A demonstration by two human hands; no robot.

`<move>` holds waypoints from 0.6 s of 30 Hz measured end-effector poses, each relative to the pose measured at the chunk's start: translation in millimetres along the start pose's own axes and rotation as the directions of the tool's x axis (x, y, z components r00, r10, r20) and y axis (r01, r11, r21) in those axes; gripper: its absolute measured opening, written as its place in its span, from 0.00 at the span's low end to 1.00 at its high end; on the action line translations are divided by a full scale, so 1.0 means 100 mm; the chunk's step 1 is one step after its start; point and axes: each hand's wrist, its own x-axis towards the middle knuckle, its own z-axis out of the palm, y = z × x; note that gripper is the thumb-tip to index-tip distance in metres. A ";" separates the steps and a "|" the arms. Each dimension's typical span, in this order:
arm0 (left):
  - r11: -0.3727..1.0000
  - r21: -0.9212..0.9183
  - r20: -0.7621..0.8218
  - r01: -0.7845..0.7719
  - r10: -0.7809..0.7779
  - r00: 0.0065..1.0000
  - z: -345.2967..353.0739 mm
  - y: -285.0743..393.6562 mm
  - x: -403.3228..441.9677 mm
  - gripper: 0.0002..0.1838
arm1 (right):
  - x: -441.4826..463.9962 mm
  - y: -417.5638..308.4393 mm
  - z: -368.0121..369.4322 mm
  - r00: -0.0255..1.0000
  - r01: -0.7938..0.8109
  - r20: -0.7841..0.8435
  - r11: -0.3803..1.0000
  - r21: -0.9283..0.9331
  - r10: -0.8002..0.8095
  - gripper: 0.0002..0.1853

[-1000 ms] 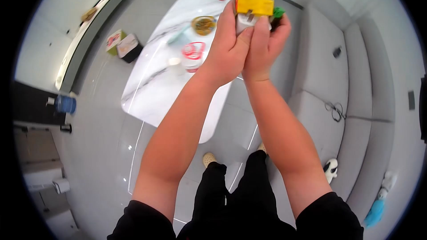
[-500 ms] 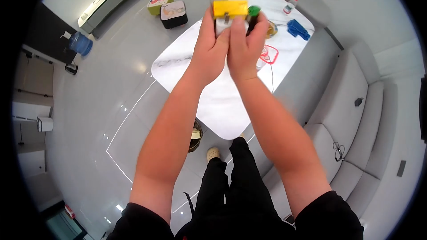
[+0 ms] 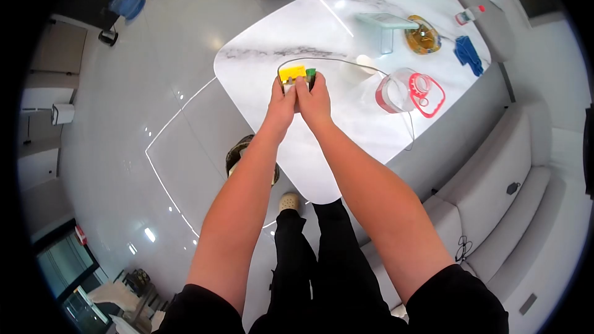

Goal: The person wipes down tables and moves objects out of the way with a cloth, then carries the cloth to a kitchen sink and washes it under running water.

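Note:
My left hand [image 3: 280, 106] and my right hand [image 3: 315, 104] are side by side over the marble-patterned table [image 3: 309, 148], pressed around a small cluster of items. A white container with a yellow lid [image 3: 292, 73] is at the left of the cluster, a small grey clasp on its front. Beside it, on the right hand's side, shows a dark bottle with a green cap [image 3: 310, 75]. Both thumbs lie across the near side, and the lower parts of the items are hidden. A thin grey cable [image 3: 334, 59] arches behind the hands toward the right.
A clear jug with a red lid and handle [image 3: 396, 94] stands at the right, near a white cup [image 3: 366, 64]. Farther back are a pale green stand [image 3: 387, 21], an amber ashtray [image 3: 423, 35], a blue cloth [image 3: 468, 55] and a bottle [image 3: 469, 15]. A bin [image 3: 237, 151] is beside the table.
My hands have come lower in the view with the clasped items, still together. The camera view has shifted, so the jug, stand and ashtray behind them now show.

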 end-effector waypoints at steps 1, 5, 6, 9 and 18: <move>0.999 0.003 -0.044 0.045 -0.045 0.998 -0.03 -0.21 0.07 0.28 | 0.03 0.19 0.01 0.996 -0.078 0.033 0.993 -0.090 0.081 0.23; 0.976 0.025 -0.186 0.216 -0.208 0.960 -0.13 -0.97 0.30 0.31 | 0.10 0.79 0.02 0.922 -0.321 0.118 0.900 -0.295 0.368 0.26; 0.957 0.017 -0.205 0.290 -0.281 0.938 -0.14 -1.08 0.34 0.32 | 0.11 0.93 0.04 0.900 -0.370 0.111 0.875 -0.311 0.421 0.27; 0.942 0.049 -0.304 0.331 -0.302 0.904 -0.16 -1.43 0.40 0.31 | 0.13 1.30 0.07 0.855 -0.421 0.137 0.823 -0.382 0.501 0.27; 0.630 0.667 -0.491 0.398 -0.031 0.871 -0.23 -1.79 0.59 0.31 | 0.14 1.50 0.12 0.853 -0.394 0.155 0.811 -0.433 0.498 0.28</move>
